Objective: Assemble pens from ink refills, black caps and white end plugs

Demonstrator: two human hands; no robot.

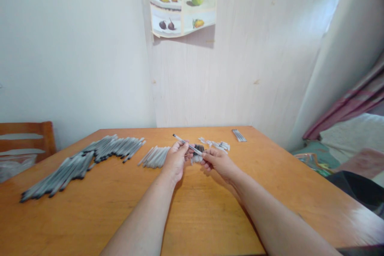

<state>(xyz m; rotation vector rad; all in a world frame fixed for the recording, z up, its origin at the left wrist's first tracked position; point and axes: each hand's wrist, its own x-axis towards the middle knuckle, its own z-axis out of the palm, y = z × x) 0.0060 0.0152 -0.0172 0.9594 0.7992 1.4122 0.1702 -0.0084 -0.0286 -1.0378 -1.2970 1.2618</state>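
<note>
A slim clear pen (195, 149) with a dark end slants between my two hands, just above the table. My left hand (175, 158) pinches its middle, and a thin reddish tip shows near those fingers. At the pen's lower right end, the fingers of my right hand (218, 161) are closed on it. Left of my left hand lies a row of pale, see-through pen barrels (155, 157). Small black parts (198, 149) and clear pieces are partly hidden behind my hands. Beyond my right hand, clear cap-like pieces (221, 145) are scattered.
Large heaps of pens with black ends (67, 172) spread over the left of the wooden table (198, 216). A small flat set of pens (239, 135) lies at the back right. A wooden chair (27, 132) stands left; a black item (357, 188) sits beyond the right edge.
</note>
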